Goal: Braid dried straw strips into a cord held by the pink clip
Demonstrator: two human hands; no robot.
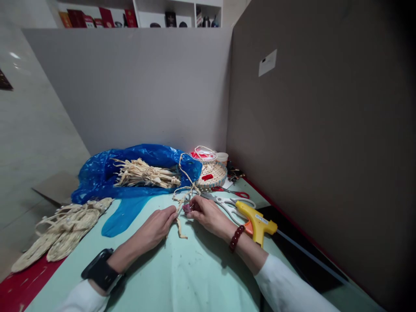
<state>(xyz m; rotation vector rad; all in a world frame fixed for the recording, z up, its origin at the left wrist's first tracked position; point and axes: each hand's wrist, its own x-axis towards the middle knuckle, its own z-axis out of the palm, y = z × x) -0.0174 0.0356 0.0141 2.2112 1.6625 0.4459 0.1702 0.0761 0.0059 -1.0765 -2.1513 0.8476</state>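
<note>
My left hand is closed in a pinch on a pale twisted straw cord, whose short end hangs down onto the green cloth. From the pinch the cord runs up in loose loops toward the back. Close by on the right, my right hand has its fingers closed around a small pinkish-purple object. Its kind cannot be made out, since the fingers cover part of it. Grey-white scissors lie just beyond the right hand, and a yellow glue gun rests beside the right wrist.
A blue plastic bag at the back holds a bundle of dried straw. A round woven basket with a red item stands behind red-handled scissors. Woven straw sandals lie at left. Grey panels enclose the table.
</note>
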